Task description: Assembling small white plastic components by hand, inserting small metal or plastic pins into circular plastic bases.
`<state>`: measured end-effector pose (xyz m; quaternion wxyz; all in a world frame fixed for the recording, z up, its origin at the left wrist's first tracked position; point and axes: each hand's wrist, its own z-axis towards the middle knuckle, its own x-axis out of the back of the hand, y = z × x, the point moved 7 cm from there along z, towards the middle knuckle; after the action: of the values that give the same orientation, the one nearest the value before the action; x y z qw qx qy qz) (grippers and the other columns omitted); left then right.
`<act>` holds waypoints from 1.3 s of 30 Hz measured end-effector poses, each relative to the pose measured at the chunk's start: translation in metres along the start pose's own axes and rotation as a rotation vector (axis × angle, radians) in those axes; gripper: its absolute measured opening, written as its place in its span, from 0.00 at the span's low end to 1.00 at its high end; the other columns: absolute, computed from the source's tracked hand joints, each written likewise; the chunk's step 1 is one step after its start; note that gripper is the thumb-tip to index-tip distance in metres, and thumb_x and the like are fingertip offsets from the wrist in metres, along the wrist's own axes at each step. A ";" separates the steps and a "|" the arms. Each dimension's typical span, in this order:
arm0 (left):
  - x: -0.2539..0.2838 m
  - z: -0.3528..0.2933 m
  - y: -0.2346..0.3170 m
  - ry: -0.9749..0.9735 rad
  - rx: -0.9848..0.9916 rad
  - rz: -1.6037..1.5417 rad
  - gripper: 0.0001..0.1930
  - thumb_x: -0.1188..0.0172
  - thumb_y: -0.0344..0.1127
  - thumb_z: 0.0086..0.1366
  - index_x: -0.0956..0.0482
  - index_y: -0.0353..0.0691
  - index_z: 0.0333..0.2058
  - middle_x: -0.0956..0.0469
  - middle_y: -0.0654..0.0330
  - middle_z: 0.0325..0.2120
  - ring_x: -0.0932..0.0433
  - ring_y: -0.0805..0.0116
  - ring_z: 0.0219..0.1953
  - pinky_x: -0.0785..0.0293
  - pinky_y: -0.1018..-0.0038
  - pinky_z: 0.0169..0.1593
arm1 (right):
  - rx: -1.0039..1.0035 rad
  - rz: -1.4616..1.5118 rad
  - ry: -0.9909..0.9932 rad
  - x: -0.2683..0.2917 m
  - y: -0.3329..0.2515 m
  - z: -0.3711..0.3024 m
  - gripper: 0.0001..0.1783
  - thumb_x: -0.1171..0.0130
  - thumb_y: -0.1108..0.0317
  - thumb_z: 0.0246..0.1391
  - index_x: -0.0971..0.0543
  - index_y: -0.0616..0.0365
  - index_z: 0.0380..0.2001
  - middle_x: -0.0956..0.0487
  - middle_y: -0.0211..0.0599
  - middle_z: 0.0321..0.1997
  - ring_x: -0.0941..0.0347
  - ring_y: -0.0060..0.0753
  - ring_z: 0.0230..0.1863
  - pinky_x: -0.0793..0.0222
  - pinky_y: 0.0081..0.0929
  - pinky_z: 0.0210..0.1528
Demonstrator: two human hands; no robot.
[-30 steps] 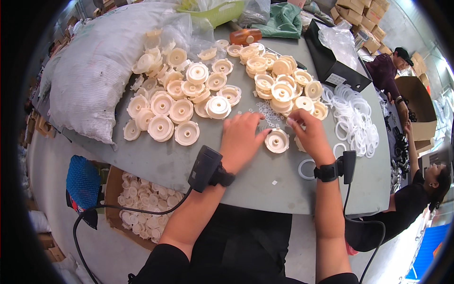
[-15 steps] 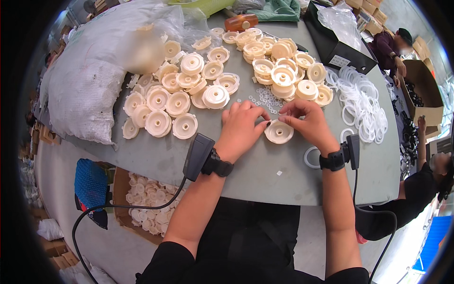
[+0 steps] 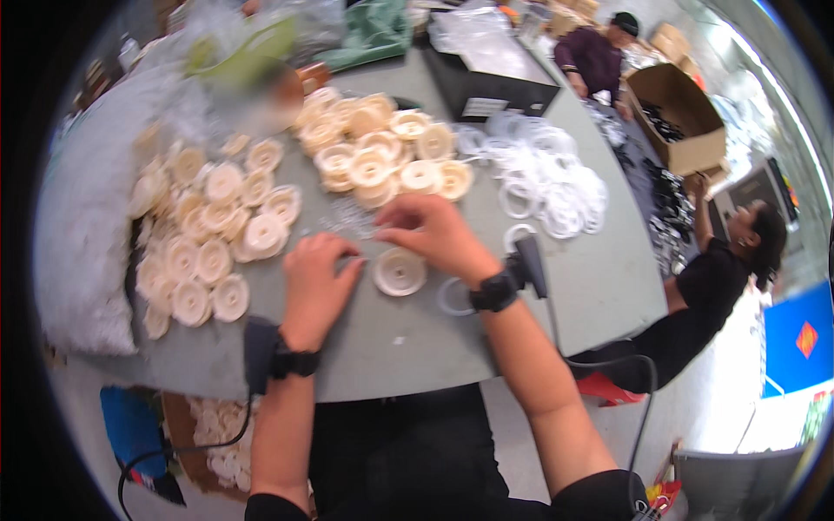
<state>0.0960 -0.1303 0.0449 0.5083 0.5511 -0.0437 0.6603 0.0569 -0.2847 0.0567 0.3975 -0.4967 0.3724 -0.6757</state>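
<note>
My left hand rests on the grey table, fingers curled down near a scatter of small clear parts. My right hand hovers over that scatter, fingers pinched; what it grips is too blurred to tell. Just below it lies a single cream plastic disc, and a thin white ring lies beside my right wrist. Both wrists wear black devices with cables.
Several cream discs spread to the left, more stacked behind. White rings pile at right. A black box, a white sack, a cardboard box and two other people surround the table.
The view has swung and blurred. My left hand slid back off the disc toward me; my right hand lifted from the disc to the small clear parts behind it.
</note>
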 end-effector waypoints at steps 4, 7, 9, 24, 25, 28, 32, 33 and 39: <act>0.006 0.004 -0.013 0.040 0.241 -0.547 0.06 0.40 0.29 0.56 0.24 0.37 0.34 0.22 0.61 0.30 0.24 0.70 0.35 0.30 0.72 0.41 | -0.117 0.467 -0.139 -0.017 -0.002 0.001 0.07 0.40 0.71 0.52 0.21 0.62 0.34 0.21 0.31 0.30 0.26 0.17 0.31 0.29 0.17 0.36; -0.005 0.005 -0.009 0.002 0.242 -0.955 0.07 0.42 0.27 0.60 0.26 0.33 0.37 0.22 0.60 0.31 0.24 0.75 0.34 0.28 0.78 0.41 | -0.115 0.612 -0.184 -0.019 -0.006 -0.002 0.08 0.42 0.71 0.54 0.23 0.64 0.36 0.21 0.33 0.30 0.26 0.19 0.31 0.28 0.17 0.36; -0.002 0.004 -0.005 -0.017 0.229 -0.998 0.07 0.43 0.27 0.61 0.26 0.33 0.37 0.22 0.60 0.31 0.24 0.74 0.34 0.28 0.78 0.42 | -0.131 0.637 -0.206 -0.018 -0.012 -0.003 0.09 0.43 0.71 0.54 0.23 0.64 0.37 0.21 0.34 0.31 0.26 0.19 0.31 0.29 0.17 0.36; -0.002 -0.001 -0.002 -0.097 0.167 -1.114 0.10 0.40 0.32 0.60 0.25 0.33 0.37 0.22 0.60 0.28 0.24 0.74 0.28 0.27 0.79 0.33 | -0.249 0.787 -0.362 -0.023 -0.015 -0.013 0.09 0.42 0.69 0.54 0.24 0.63 0.36 0.20 0.36 0.30 0.24 0.20 0.26 0.25 0.16 0.30; -0.003 -0.001 -0.002 -0.106 0.165 -1.133 0.10 0.40 0.33 0.61 0.25 0.33 0.37 0.22 0.60 0.28 0.25 0.75 0.27 0.28 0.80 0.31 | -0.230 0.762 -0.357 -0.023 -0.015 -0.012 0.09 0.42 0.69 0.54 0.24 0.63 0.36 0.20 0.36 0.30 0.24 0.20 0.26 0.25 0.16 0.30; -0.001 0.000 -0.003 -0.107 0.168 -1.057 0.10 0.40 0.34 0.61 0.25 0.33 0.37 0.22 0.61 0.26 0.25 0.76 0.26 0.28 0.80 0.29 | -0.212 0.783 -0.361 -0.027 -0.015 -0.012 0.09 0.42 0.69 0.54 0.24 0.63 0.35 0.20 0.37 0.29 0.24 0.21 0.26 0.25 0.17 0.30; -0.002 0.001 0.000 -0.117 0.152 -1.096 0.12 0.41 0.36 0.61 0.25 0.33 0.37 0.23 0.61 0.27 0.26 0.76 0.27 0.29 0.81 0.30 | -0.284 0.816 -0.370 -0.030 -0.016 -0.014 0.09 0.42 0.69 0.54 0.24 0.63 0.35 0.20 0.37 0.29 0.24 0.21 0.26 0.24 0.18 0.31; -0.001 0.002 0.001 -0.070 0.171 -1.097 0.13 0.41 0.37 0.62 0.25 0.32 0.38 0.23 0.61 0.28 0.26 0.76 0.28 0.29 0.81 0.32 | -0.253 0.802 -0.346 -0.029 -0.016 -0.013 0.09 0.42 0.69 0.54 0.24 0.63 0.35 0.20 0.36 0.29 0.24 0.20 0.26 0.25 0.17 0.31; -0.007 0.003 -0.015 -0.006 0.205 -0.979 0.18 0.39 0.41 0.60 0.27 0.35 0.43 0.23 0.60 0.31 0.26 0.75 0.31 0.30 0.78 0.37 | -0.145 0.743 -0.126 -0.005 -0.012 -0.005 0.09 0.42 0.71 0.53 0.24 0.63 0.37 0.21 0.35 0.31 0.25 0.21 0.28 0.26 0.18 0.33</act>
<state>0.1077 -0.1298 0.0334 0.7017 0.5560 0.2838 0.3434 0.0512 -0.2751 0.0643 0.6015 -0.3952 0.5486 -0.4256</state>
